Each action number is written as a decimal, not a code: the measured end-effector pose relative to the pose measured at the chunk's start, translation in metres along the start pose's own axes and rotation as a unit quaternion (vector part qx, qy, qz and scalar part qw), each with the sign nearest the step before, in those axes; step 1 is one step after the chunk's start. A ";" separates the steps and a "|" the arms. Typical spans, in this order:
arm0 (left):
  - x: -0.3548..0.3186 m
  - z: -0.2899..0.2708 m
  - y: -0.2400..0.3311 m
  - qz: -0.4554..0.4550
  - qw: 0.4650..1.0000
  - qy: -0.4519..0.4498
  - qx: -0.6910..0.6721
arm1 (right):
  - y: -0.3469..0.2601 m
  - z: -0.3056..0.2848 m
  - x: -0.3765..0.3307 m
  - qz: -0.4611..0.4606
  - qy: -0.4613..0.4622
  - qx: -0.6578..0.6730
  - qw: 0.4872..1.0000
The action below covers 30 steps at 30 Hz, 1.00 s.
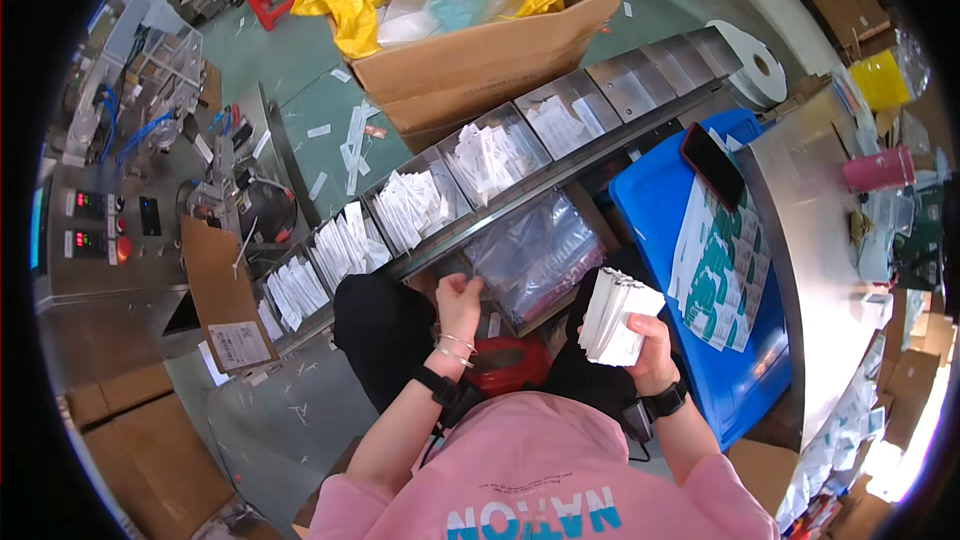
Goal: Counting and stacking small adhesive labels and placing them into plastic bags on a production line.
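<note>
Right hand (pixel 650 355) grips thick stack of white papers (pixel 610 318), near blue tray (pixel 762 385). Left hand (pixel 459 304) curled near clear bags (pixel 535 252); can't tell if holding anything. Best: squeeze stack firmly so none slip.

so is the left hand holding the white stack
No, the right hand holds the white stack, apart from the left hand.

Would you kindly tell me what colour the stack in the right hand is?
The stack is mostly white; it shows best in the head view.
</note>
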<state>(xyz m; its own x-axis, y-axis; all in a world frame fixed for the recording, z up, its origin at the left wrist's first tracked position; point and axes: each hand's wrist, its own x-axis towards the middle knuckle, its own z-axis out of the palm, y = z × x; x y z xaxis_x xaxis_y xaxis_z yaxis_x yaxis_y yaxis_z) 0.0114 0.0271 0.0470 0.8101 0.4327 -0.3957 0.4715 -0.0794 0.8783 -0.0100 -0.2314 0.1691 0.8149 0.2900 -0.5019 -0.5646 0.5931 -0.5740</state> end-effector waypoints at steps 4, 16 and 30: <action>0.000 0.038 -0.014 0.107 0.970 0.066 0.209 | -0.001 -0.002 0.003 0.013 0.054 0.016 0.998; -0.029 0.018 0.037 0.315 0.921 -0.038 0.227 | 0.037 -0.011 0.121 0.201 -0.031 -0.041 0.978; -0.078 0.009 0.073 0.548 0.772 -0.254 0.199 | 0.062 -0.004 0.094 -0.090 0.248 -0.404 0.876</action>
<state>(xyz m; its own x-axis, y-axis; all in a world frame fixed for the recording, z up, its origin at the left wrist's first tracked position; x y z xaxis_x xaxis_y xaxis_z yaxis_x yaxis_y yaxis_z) -0.0146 -0.0200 0.1393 0.7825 -0.4898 0.3845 -0.6067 -0.4609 0.6477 0.0314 -0.1706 0.0832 0.8565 -0.2345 -0.4599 -0.5041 -0.1881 -0.8429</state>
